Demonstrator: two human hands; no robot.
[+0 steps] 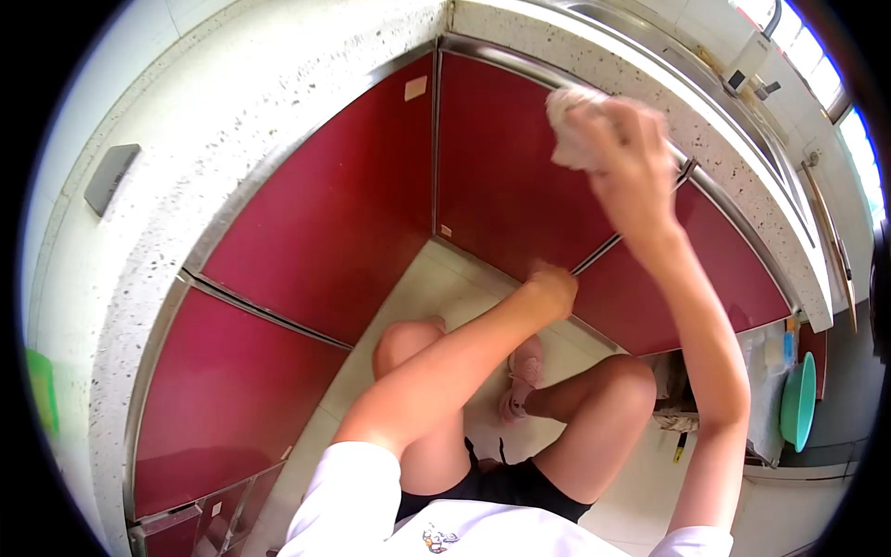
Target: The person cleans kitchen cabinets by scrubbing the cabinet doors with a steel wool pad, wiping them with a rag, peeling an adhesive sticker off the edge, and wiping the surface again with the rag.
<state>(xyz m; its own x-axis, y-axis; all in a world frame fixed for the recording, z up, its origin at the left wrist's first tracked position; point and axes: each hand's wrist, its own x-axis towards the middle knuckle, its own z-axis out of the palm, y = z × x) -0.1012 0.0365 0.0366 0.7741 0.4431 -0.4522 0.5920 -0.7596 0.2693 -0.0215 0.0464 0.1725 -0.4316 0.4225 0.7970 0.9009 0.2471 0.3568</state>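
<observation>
My right hand (633, 153) is raised near the top of a glossy red cabinet door (501, 148), below the counter edge. Its fingers are closed around a crumpled whitish cloth (572, 128), which is held at or close to the door; contact is hard to make out. Lower down, my left hand (553, 290) is near the bottom of the cabinet fronts, above my shoe. Motion smears it and its fingers are mostly hidden, so I cannot see whether it holds anything.
A speckled stone counter (232, 121) curves over the red cabinets. A grey flat object (111, 178) lies on it at left. The sink (650, 46) and tap (750, 65) are at upper right. A turquoise basin (798, 401) leans by a rack at right. My knees are bent above the tiled floor (445, 278).
</observation>
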